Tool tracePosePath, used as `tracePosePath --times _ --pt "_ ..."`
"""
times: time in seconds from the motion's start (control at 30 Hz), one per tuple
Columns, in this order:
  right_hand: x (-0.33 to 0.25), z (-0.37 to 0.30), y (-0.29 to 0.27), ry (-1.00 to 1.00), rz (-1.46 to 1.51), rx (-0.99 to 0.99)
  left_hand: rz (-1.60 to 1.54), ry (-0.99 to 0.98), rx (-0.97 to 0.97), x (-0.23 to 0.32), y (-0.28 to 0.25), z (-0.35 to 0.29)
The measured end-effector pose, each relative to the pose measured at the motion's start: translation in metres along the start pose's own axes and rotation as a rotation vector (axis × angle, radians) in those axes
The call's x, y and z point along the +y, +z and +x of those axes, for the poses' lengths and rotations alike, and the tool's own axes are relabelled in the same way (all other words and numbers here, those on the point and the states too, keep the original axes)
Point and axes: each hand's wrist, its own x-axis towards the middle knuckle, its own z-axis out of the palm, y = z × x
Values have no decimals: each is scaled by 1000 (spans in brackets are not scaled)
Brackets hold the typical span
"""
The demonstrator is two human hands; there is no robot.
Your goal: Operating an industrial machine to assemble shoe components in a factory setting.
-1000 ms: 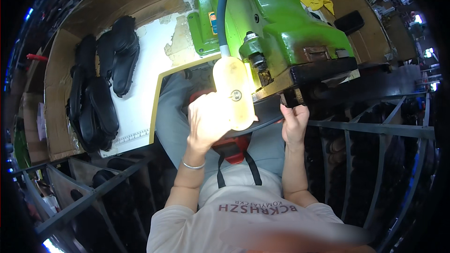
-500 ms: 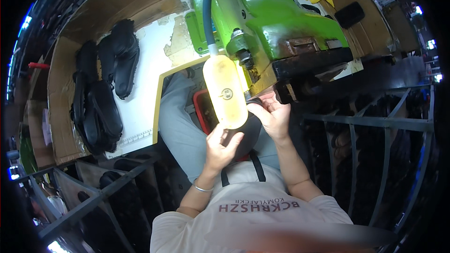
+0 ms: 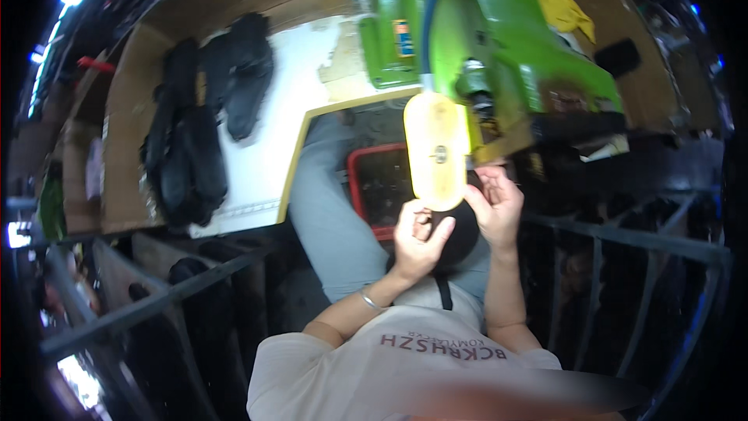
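Below the green machine's head, a black shoe piece (image 3: 461, 243) is between my two hands, partly covered by the pale yellow oval lamp (image 3: 438, 157). My right hand (image 3: 499, 204) pinches its upper edge between thumb and fingers, close under the machine. My left hand (image 3: 418, 243) is closed at its near side, with the fingers curled by the lamp's lower end and the thumb against the dark surface. The exact shape of the piece and the fingertips behind the lamp are hidden.
The green machine (image 3: 510, 47) rises ahead to the right. Several black shoes (image 3: 183, 156) lie on the white tabletop (image 3: 269, 136) at left, inside cardboard walls. A red-rimmed bin (image 3: 352, 187) sits below. Metal racks (image 3: 160, 296) flank me, and a yellow cloth (image 3: 562, 12) lies at far right.
The whole view has shifted, so the machine, lamp and hands appear farther right, and more of the red bin shows. Both hands keep nearly the same grip under the lamp.
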Motion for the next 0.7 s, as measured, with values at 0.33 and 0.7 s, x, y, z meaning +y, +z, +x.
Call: tracePosePath --times 0.33,0.7 --pt "-29 9 -158 -171 268 994 1426 373 448 94 -172 196" --pt "72 98 -218 -25 161 1073 1225 28 528 123 -185 174"
